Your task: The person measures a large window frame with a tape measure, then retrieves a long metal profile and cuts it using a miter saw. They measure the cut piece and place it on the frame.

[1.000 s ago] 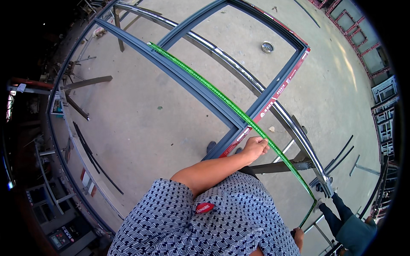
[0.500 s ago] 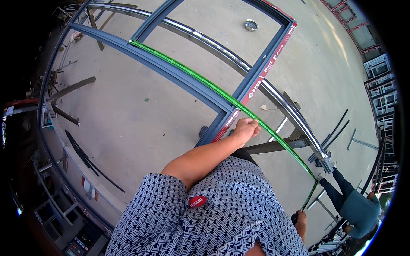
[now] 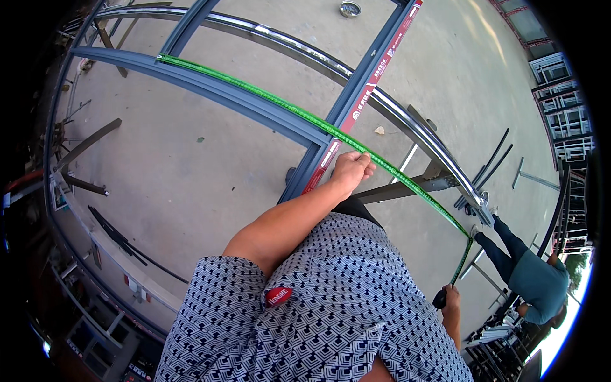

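Note:
A green tape measure blade [image 3: 254, 91] runs out across a grey metal frame [image 3: 242, 105]. Its far end meets the joint between two frame bars at the upper left. With fingers pinched, my left hand [image 3: 351, 172] grips the blade's edge just past the frame's red-taped side [image 3: 375, 83]. Beyond that hand the blade goes on to the right, then kinks sharply back toward me. Low on the right, my right hand [image 3: 451, 299] is closed round the dark tape measure case [image 3: 439, 298], partly hidden by the fingers.
A long metal rail [image 3: 439, 149] on dark supports passes under the frame. At the right stands a person in a green shirt [image 3: 540, 286]. Dark strips [image 3: 121, 235] lie on the floor at left, a round metal bowl [image 3: 349, 9] at the top. Stacked frames [image 3: 557, 95] line the far right.
The frame, blade and my left hand have shifted left and up in view. My right hand shows higher, with more of the tape measure case visible. Both hands keep their grip.

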The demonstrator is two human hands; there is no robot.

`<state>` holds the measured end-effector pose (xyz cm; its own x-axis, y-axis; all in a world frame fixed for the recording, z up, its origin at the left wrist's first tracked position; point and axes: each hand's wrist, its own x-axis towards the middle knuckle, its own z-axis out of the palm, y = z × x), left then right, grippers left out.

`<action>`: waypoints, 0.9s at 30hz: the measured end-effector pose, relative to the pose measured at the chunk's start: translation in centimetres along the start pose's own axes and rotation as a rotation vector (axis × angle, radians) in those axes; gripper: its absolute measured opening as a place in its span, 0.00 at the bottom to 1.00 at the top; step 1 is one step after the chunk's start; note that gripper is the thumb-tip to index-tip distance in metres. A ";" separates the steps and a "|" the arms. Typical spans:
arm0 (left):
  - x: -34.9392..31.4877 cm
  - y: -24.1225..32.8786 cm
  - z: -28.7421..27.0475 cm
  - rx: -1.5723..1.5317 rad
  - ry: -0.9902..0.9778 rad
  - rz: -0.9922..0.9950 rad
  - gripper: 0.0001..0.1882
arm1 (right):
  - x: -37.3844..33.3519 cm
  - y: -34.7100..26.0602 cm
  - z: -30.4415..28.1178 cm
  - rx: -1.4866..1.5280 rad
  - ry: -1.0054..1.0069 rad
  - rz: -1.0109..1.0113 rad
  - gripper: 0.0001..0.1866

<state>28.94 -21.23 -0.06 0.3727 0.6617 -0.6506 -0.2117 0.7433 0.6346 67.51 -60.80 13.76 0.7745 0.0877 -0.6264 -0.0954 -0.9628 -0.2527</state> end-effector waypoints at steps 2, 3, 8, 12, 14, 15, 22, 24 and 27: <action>-0.1 0.1 -0.1 -0.012 0.003 -0.018 0.15 | -0.6 -0.4 0.1 -0.030 -0.022 -0.022 0.13; -0.1 0.0 -0.1 -0.012 0.003 -0.020 0.15 | -0.7 -0.3 -0.1 -0.057 -0.041 -0.053 0.13; 0.0 0.0 -0.1 0.003 -0.004 -0.021 0.15 | 0.4 0.7 -0.3 0.007 -0.003 0.011 0.13; 0.1 -0.3 -0.2 -0.002 0.002 -0.015 0.15 | 1.1 1.3 -0.2 0.022 -0.011 0.022 0.13; 0.2 -0.5 -0.4 -0.008 0.001 -0.016 0.15 | 1.3 1.5 -0.3 0.017 -0.012 0.021 0.13; 0.3 -0.5 -0.3 -0.008 -0.002 -0.016 0.15 | 1.3 1.6 -0.1 0.016 -0.007 0.021 0.13; 0.0 -0.2 -0.1 -0.026 -0.009 0.004 0.14 | 1.5 1.9 0.5 0.030 -0.019 0.030 0.13; -0.3 0.6 0.4 -0.020 -0.018 0.023 0.15 | 1.3 1.9 0.9 0.028 -0.008 0.037 0.13; -0.8 1.7 1.1 -0.002 -0.028 0.054 0.15 | 1.7 1.9 1.2 0.022 -0.012 0.034 0.13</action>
<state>29.26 -20.57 2.01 0.3857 0.6980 -0.6033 -0.2340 0.7066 0.6678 67.85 -62.13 11.35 0.7633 0.0582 -0.6434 -0.1351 -0.9595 -0.2471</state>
